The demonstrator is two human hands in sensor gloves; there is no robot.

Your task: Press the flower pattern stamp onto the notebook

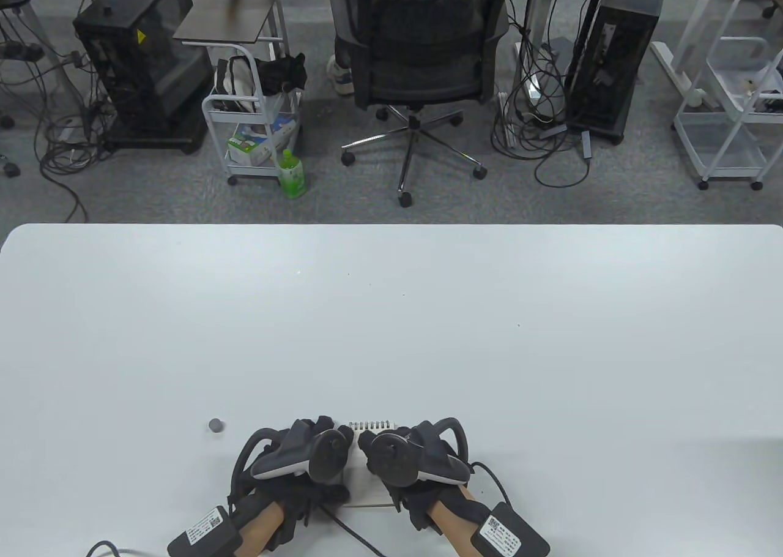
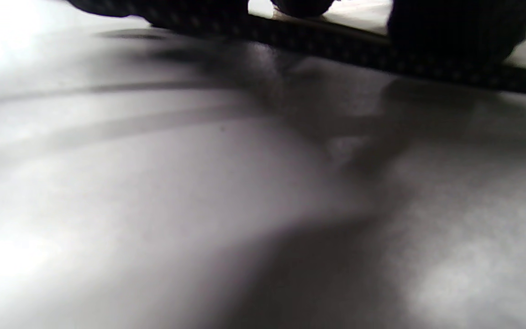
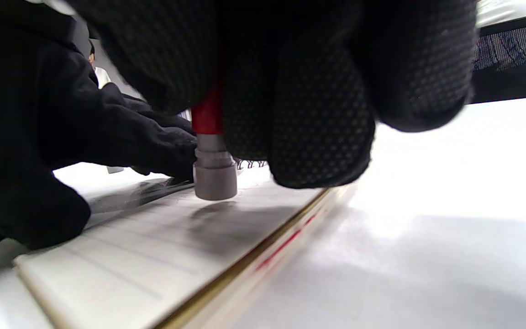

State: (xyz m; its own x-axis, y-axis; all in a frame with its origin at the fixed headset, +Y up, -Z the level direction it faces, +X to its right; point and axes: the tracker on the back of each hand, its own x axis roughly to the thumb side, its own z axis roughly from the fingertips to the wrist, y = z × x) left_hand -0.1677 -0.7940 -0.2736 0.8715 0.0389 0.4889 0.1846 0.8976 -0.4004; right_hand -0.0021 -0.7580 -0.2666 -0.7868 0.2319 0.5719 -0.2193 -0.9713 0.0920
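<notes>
A small spiral notebook [image 1: 361, 477] lies open near the table's front edge, mostly hidden under both hands. In the right wrist view its lined page [image 3: 153, 237] is plain. My right hand [image 1: 400, 459] grips a stamp [image 3: 214, 173] with a red handle and a grey head, upright, the head just above or touching the page. My left hand [image 1: 306, 459] rests flat on the notebook's left side [image 3: 62, 151]. The left wrist view shows only blurred table and dark fingers [image 2: 450, 32] at the top.
A small grey round cap [image 1: 215, 425] lies on the white table [image 1: 391, 336] left of my left hand. Beyond the table's far edge stand an office chair [image 1: 422, 49], carts and computer towers on the floor.
</notes>
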